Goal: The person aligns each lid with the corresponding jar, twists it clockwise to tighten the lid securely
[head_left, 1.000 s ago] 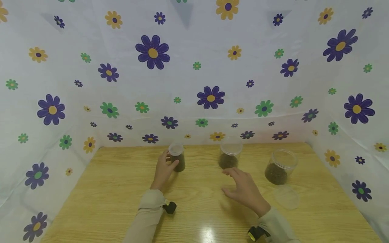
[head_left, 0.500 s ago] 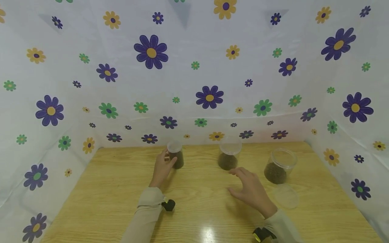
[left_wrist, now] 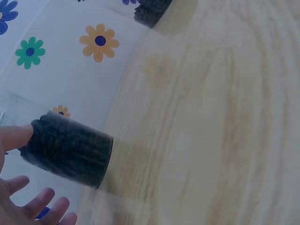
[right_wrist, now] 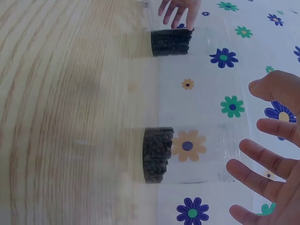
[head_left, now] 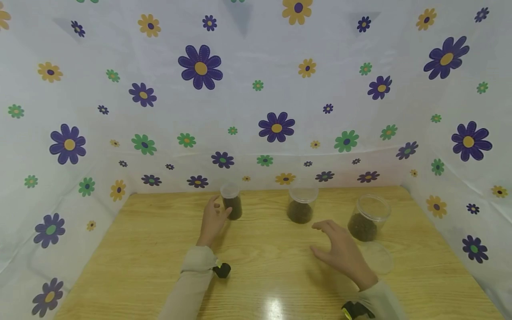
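A narrow clear jar filled mostly with dark beans stands upright at the back left of centre. Beside it is my left hand, its fingers spread away from the jar's side. In the left wrist view the thumb overlaps the upper part of this jar. My right hand hovers over the table with nothing in it, thumb and fingers apart. Nearest to it are a wider clear jar about half full of dark beans, and a third wide jar with dark contents.
A thin, translucent round lid lies flat in front of the right-hand jar, partly behind the right hand. The wooden table ends at a white flowered cloth that rises at the back and both sides.
My left fingers have loosened from the narrow jar, which stands slightly farther back. The right hand has drifted to the right, away from the middle jar and partly over the lid.
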{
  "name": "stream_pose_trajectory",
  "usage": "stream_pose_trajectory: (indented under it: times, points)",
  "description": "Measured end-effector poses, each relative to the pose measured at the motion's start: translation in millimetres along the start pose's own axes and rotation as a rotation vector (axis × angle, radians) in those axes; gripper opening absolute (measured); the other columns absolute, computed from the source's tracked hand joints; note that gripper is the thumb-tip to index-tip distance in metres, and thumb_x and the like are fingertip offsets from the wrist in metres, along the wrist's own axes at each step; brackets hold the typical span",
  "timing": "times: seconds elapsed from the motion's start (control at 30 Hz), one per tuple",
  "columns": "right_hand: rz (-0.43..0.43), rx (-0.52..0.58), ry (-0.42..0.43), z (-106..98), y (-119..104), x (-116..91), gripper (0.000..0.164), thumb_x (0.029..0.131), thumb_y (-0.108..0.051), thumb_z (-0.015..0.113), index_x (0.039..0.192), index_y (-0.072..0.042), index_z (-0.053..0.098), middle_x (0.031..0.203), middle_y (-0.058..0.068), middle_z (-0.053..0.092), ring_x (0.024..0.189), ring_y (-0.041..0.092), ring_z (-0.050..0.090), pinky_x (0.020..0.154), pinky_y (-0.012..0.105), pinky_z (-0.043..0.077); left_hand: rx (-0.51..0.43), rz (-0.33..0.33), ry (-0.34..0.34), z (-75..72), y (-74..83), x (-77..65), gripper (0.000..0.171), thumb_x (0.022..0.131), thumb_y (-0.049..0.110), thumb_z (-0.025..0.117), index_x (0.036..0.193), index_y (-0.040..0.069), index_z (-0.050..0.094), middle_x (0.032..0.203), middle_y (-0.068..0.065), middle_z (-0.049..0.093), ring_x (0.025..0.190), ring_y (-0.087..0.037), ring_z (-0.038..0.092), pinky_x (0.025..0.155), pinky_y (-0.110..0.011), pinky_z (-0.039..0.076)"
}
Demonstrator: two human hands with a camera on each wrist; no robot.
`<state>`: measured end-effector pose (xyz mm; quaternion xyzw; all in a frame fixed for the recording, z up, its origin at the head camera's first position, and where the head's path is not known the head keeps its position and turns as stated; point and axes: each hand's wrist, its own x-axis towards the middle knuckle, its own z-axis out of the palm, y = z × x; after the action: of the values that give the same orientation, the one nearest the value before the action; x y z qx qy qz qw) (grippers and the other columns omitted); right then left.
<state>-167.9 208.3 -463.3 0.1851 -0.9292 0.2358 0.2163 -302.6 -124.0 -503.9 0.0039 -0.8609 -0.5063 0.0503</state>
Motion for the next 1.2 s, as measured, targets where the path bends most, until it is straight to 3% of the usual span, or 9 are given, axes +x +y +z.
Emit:
stream_pose_trajectory:
  times: [0.2, 0.47, 0.67, 0.73, 0.9, 1.03, 1.2]
  points:
    - [0.005, -0.007, 0.020, -10, 7, -4, 0.046, 0.069, -0.018, 0.080, 0.111, -0.008, 0.061, 0.106, 0.007, 0.065, 0.091, 0.023, 0.062, 0.078, 0.054, 0.049, 0.034, 0.001, 0.068, 5.2, 6.0, -16.0, 0.075, 0.087, 0.016, 0.065, 0.145, 0.003, 0.021, 0.135, -0.029, 0.034, 0.120, -0.044, 0.043, 0.098, -0.054, 0.043]
    - [0.014, -0.017, 0.042, -22, 21, -11, 0.048, 0.068, -0.016, 0.080, 0.110, -0.006, 0.061, 0.105, 0.008, 0.064, 0.090, 0.024, 0.062, 0.075, 0.052, 0.049, 0.113, -0.029, 0.177, 16.2, 15.2, -37.7, 0.085, 0.081, 0.020, 0.070, 0.147, 0.010, 0.018, 0.140, -0.027, 0.024, 0.122, -0.046, 0.040, 0.098, -0.056, 0.041]
    - [-0.011, -0.019, 0.066, -32, 36, -14, 0.049, 0.067, -0.014, 0.080, 0.110, -0.004, 0.060, 0.104, 0.010, 0.064, 0.089, 0.027, 0.064, 0.073, 0.042, 0.055, 0.119, 0.041, 0.239, 23.9, 24.5, -52.2, 0.085, 0.076, 0.019, 0.075, 0.144, 0.011, 0.025, 0.142, -0.022, 0.020, 0.130, -0.042, 0.027, 0.098, -0.058, 0.039]
    - [-0.011, -0.020, 0.070, -36, 39, -14, 0.049, 0.067, -0.013, 0.080, 0.111, -0.002, 0.059, 0.103, 0.011, 0.063, 0.090, 0.028, 0.064, 0.074, 0.041, 0.055, 0.167, 0.068, 0.259, 26.9, 27.7, -56.1, 0.085, 0.074, 0.021, 0.077, 0.142, 0.010, 0.027, 0.142, -0.022, 0.021, 0.130, -0.041, 0.025, 0.099, -0.058, 0.038]
    - [0.022, -0.042, 0.086, -48, 47, -12, 0.051, 0.068, -0.010, 0.080, 0.113, -0.001, 0.058, 0.106, 0.013, 0.062, 0.094, 0.030, 0.062, 0.078, 0.046, 0.053, 0.269, 0.177, 0.280, 35.2, 36.9, -64.6, 0.086, 0.073, 0.024, 0.079, 0.142, 0.011, 0.029, 0.142, -0.024, 0.021, 0.133, -0.042, 0.016, 0.108, -0.058, 0.020]
    - [0.030, -0.062, 0.107, -59, 53, -9, 0.052, 0.067, -0.008, 0.080, 0.114, -0.001, 0.058, 0.106, 0.016, 0.062, 0.093, 0.032, 0.062, 0.076, 0.049, 0.052, 0.280, 0.267, 0.259, 41.5, 45.3, -70.5, 0.084, 0.074, 0.024, 0.078, 0.141, 0.012, 0.028, 0.142, -0.025, 0.021, 0.132, -0.043, 0.013, 0.109, -0.059, 0.013]
    - [0.012, -0.103, 0.128, -71, 61, -5, 0.056, 0.066, -0.008, 0.081, 0.117, -0.002, 0.056, 0.108, 0.016, 0.062, 0.091, 0.033, 0.061, 0.072, 0.050, 0.051, 0.230, 0.311, 0.222, 48.2, 56.2, -76.3, 0.086, 0.074, 0.021, 0.078, 0.142, 0.011, 0.027, 0.142, -0.023, 0.020, 0.132, -0.041, 0.012, 0.108, -0.059, 0.011]
